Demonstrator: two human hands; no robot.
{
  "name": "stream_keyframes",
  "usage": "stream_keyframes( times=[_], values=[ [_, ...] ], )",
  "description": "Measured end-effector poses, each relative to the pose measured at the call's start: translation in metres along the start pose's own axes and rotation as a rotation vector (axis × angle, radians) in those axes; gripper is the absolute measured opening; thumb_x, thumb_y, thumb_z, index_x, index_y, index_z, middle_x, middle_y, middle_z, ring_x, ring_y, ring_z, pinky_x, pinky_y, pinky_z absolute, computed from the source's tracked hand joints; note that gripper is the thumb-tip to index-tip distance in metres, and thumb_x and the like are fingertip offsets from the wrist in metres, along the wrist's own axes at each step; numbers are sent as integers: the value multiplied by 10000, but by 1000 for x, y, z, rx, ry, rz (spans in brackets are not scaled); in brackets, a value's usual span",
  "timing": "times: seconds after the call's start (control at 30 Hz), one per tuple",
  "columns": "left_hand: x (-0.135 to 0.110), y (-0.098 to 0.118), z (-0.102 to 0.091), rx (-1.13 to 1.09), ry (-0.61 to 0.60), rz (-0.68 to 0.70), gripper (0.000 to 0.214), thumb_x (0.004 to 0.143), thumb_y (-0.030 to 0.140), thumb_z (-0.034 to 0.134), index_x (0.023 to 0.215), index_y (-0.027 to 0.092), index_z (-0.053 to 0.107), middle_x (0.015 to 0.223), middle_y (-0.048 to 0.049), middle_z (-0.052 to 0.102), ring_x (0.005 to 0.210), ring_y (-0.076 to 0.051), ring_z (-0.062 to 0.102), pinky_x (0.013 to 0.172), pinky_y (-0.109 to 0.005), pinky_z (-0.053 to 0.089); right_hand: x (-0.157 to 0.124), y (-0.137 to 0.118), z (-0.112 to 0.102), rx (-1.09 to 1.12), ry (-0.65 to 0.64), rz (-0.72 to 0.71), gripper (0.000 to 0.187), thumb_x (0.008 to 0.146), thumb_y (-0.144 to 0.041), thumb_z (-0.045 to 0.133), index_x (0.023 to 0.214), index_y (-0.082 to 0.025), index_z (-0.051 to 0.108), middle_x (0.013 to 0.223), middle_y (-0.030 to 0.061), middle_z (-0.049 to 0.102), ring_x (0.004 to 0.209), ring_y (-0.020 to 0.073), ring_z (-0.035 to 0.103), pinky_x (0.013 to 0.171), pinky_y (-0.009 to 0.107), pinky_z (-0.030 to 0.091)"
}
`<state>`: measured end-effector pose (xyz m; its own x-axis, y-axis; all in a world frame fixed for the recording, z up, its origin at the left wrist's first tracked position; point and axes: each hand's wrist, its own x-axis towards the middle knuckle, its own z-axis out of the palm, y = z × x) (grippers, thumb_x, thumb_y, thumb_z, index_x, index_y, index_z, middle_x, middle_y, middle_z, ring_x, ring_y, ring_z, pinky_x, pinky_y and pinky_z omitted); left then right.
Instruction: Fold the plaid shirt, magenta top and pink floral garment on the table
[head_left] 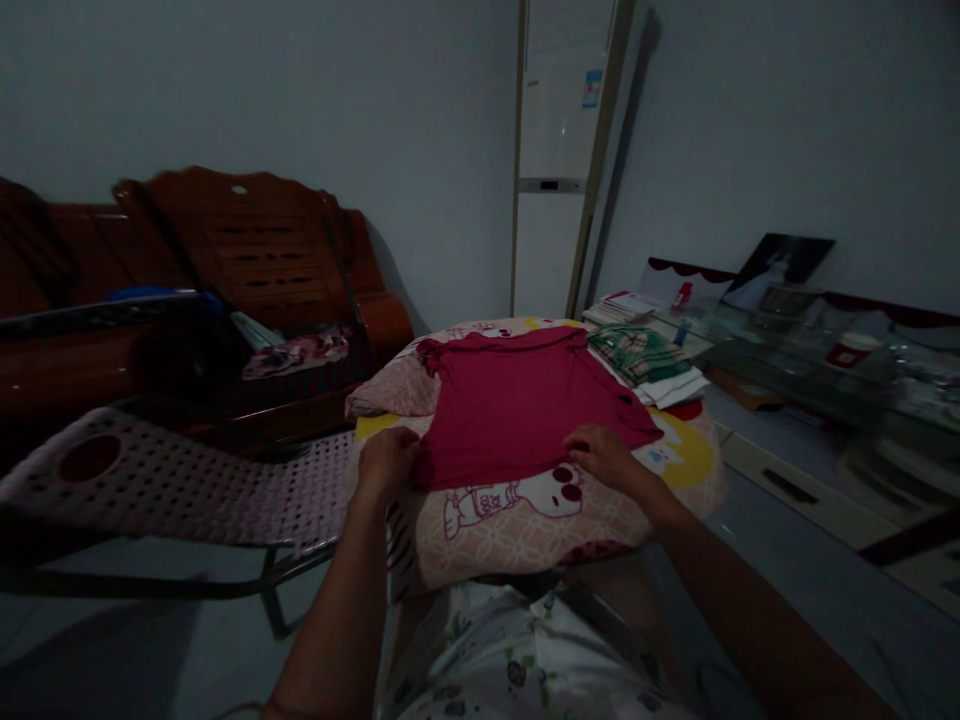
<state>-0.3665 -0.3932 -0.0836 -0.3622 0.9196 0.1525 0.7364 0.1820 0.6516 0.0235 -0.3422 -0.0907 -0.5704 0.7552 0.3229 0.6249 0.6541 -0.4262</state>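
A deep pink shirt point(517, 400) lies spread out on a patterned padded cover point(480, 550) in front of me. At the shirt's near left corner, my left hand point(388, 462) has its fingers closed on the fabric. My right hand point(600, 455) pinches the near hem toward the right side. Beyond that hand, the right part of the shirt reaches out over the cover. A pale pink crumpled cloth point(397, 385) touches the shirt on the left. Folded green checked cloth point(636, 350) rests on white cloth point(679, 388) at the back right.
To my left stand a woven lounge chair point(225, 490) and a carved wooden sofa point(255, 250) with clothes on it. A tall white air conditioner point(551, 250) is at the back. On the right, a glass-topped cabinet point(795, 370) holds a red-and-white cup point(853, 350) and papers.
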Motion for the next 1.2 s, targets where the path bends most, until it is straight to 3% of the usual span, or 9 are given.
stream_keyframes(
  times=[0.07, 0.1, 0.13, 0.23, 0.33, 0.5, 0.83, 1.03, 1.2],
  values=[
    [-5, 16, 1, 47, 102, 97, 190, 679, 240, 687, 844, 200, 774, 839, -91, 742, 849, -268, 657, 771, -316, 453, -2, 1, 0, -24, 32, -3, 202, 777, -121, 621, 933, -163, 742, 936, 93, 742, 892, 220, 662, 830, 349, 490],
    [-9, 27, 3, 14, 88, 167, 185, 694, 245, 683, 850, 202, 774, 870, -89, 747, 856, -262, 658, 788, -315, 458, -3, 1, 0, -27, 48, 0, 206, 769, -111, 617, 926, -163, 741, 928, 93, 740, 887, 220, 661, 828, 349, 491],
    [-14, 38, 8, -43, 28, 238, 161, 706, 244, 675, 828, 208, 774, 865, -76, 750, 846, -253, 660, 789, -310, 464, -4, 2, 0, -24, 70, 10, 214, 763, -100, 606, 917, -164, 740, 923, 93, 739, 883, 219, 661, 824, 348, 492],
    [-31, 72, 32, -259, -313, 465, 124, 743, 258, 669, 783, 215, 778, 823, -50, 755, 770, -224, 673, 735, -289, 481, -6, 6, -4, 3, 165, 69, 227, 756, -84, 573, 888, -167, 738, 912, 93, 744, 859, 220, 671, 808, 343, 497],
    [-44, 89, 60, -251, -422, 582, 174, 724, 185, 685, 861, 225, 785, 911, -54, 763, 832, -220, 685, 768, -275, 482, -12, 12, -10, 15, 217, 108, 209, 760, -98, 565, 857, -170, 735, 882, 87, 746, 824, 218, 676, 777, 332, 497],
    [-46, 85, 83, -44, -327, 601, 240, 745, 108, 653, 949, 199, 740, 992, -57, 746, 941, -201, 664, 847, -268, 469, -27, 21, -15, -73, 161, 61, 180, 762, -92, 580, 838, -167, 724, 844, 78, 725, 802, 208, 653, 749, 317, 481],
    [-43, 81, 90, -9, -282, 667, 133, 857, 137, 574, 857, 172, 702, 920, -56, 725, 873, -174, 642, 812, -262, 449, -37, 12, -6, -354, -37, -10, 213, 836, -83, 544, 967, -159, 694, 994, 106, 653, 954, 228, 571, 846, 343, 447],
    [-41, 81, 82, -158, -360, 647, 131, 846, 127, 568, 833, 155, 696, 885, -46, 720, 836, -154, 645, 781, -242, 446, -28, 10, -4, -453, -6, 67, 159, 832, -81, 517, 854, -147, 661, 892, 100, 635, 870, 208, 553, 776, 307, 409],
    [-45, 81, 68, -135, -438, 647, 103, 795, 126, 623, 840, 166, 706, 893, -37, 712, 830, -155, 643, 760, -236, 450, -28, 10, -12, -405, -34, 59, 161, 817, -80, 515, 749, -154, 642, 793, 71, 627, 749, 178, 542, 695, 289, 371]
  ],
)
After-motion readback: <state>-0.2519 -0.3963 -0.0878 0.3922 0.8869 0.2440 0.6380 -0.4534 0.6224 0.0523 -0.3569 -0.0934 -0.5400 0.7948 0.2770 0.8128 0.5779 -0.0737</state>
